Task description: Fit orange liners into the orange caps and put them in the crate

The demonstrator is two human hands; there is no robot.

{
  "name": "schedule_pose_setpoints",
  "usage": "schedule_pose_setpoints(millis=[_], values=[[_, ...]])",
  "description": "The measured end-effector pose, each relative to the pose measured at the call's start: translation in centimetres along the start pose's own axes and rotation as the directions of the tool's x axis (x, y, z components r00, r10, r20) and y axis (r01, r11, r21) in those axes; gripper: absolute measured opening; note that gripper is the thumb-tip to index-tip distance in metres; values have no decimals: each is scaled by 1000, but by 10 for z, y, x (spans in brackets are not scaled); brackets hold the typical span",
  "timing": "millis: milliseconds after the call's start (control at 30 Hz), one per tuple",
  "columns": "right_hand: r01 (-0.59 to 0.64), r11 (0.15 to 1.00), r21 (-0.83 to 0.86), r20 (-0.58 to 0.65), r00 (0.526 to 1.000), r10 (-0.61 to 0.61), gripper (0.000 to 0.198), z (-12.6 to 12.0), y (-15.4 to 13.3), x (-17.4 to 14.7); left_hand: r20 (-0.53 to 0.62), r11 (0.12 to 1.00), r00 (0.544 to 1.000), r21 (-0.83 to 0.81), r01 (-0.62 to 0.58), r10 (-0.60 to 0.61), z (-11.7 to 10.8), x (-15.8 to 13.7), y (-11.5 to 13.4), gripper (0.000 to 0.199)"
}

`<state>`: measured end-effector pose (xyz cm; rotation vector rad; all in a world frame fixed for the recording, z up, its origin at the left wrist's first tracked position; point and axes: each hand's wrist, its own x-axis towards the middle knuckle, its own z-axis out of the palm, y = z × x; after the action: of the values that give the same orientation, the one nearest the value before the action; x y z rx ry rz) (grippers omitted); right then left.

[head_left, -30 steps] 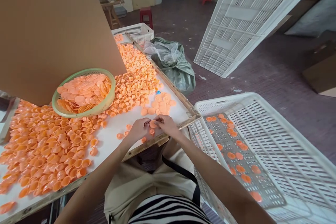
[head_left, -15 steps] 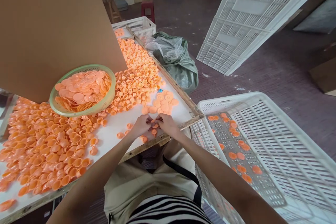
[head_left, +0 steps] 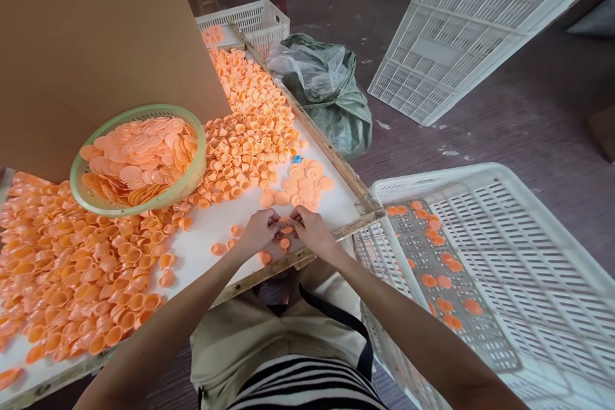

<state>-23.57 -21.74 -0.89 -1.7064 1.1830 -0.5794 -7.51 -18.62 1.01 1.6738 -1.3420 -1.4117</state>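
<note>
Head view: your left hand (head_left: 259,232) and right hand (head_left: 311,230), fingertips close, together pinching one orange disc (head_left: 286,229) above the near table (head_left: 211,221) edge. Fingers cover its ends; the visible part runs longest nine to three o'clock; its facing is hard to make out. Green basket (head_left: 199,170), ten o'clock from your hands: heaped flat discs. Large white crate (head_left: 533,243), three o'clock: scattered orange rounds (head_left: 443,282) on its grey floor. Crate stack (head_left: 442,51), two o'clock: top cut off, contents hidden.
</note>
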Motion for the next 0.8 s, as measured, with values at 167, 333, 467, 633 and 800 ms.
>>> schedule_pose_setpoints(millis=[167,333,467,633,800], values=[[-39,999,-8,44,998,39,9,-1,1,4,15,999,999,6,51,-51,0,2,1,12],[-246,969,-30,137,959,248,10,-3,-1,16,1,982,992,142,125,-127,0,11,6,13],[-369,929,-31,264,893,364,11,-4,-5,27,0,960,977,188,209,-213,1,18,8,15],[-398,917,-28,263,882,391,11,-2,-6,27,-60,962,971,134,238,-232,5,17,6,15],[-318,946,65,213,930,299,7,5,-9,13,-128,972,976,134,191,-174,10,2,9,8]])
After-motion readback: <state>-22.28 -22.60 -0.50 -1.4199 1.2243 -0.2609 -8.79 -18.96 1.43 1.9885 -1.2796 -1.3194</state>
